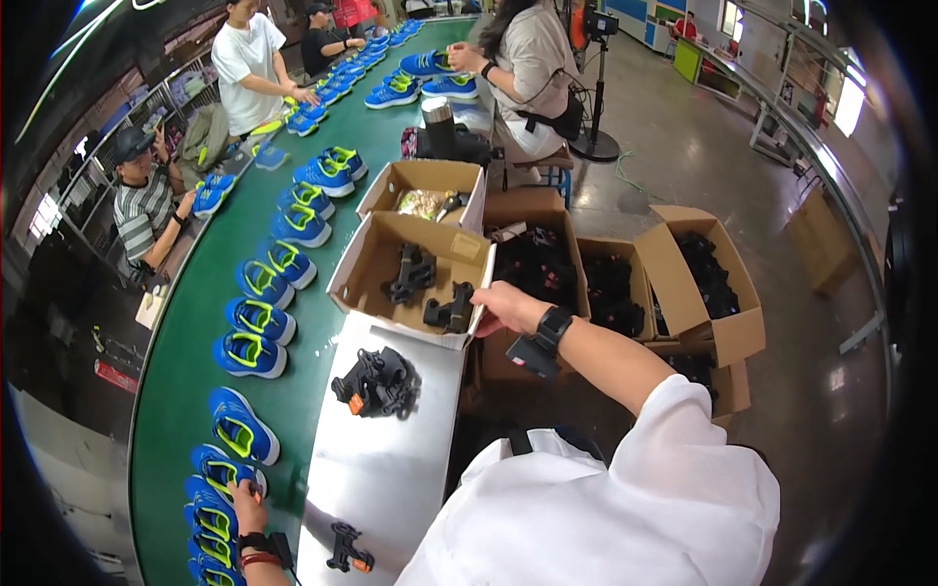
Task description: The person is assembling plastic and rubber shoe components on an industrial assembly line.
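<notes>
My right hand reaches over the right rim of an open cardboard box, and its fingers close on a black plastic piece inside. Another black piece lies in the same box. At the lower left, my left hand grips the heel of a blue shoe with yellow-green trim on the green conveyor belt. Both wrists wear dark bands.
A heap of black pieces with an orange part and one small piece lie on the shiny metal table. A row of blue shoes runs along the belt. Boxes of black parts stand on the floor at right. Several people work further up the belt.
</notes>
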The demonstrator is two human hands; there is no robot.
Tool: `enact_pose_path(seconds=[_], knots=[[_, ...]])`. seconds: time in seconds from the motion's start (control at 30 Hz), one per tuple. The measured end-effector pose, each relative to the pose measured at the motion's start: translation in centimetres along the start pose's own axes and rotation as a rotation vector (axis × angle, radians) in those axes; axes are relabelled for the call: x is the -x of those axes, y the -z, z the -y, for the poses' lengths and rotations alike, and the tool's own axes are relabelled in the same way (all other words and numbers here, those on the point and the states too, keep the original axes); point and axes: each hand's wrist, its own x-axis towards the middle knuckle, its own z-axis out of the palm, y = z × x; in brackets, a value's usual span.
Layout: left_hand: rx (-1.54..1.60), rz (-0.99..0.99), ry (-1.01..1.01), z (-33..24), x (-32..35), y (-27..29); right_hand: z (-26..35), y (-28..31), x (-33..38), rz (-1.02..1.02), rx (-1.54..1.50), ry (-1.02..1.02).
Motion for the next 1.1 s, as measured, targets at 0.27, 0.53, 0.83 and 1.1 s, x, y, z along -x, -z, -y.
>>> enact_pose_path(seconds=[0.27, 0.53, 0.83, 1.1], knots=[[-0.045, -0.014, -0.019, -2.4, 1.8, 1.5, -2.9, 7.2, 4.8, 0.001, -0.014, -0.002], [0.038, -0.028, 0.107, -6.5, 3.0, 3.0, 1.9, 4.0, 3.5, 0.121, -0.026, -0.1], [0.054, -0.128, 0.288, -8.0, 4.2, 8.8, 6.2, -5.3, -3.8, 0.14, 0.006, -0.128], [0.216, 0.02, 0.081, -15.0, 0.4, 8.2, 9.6, -4.2, -1.0, 0.099, 0.071, -0.142]])
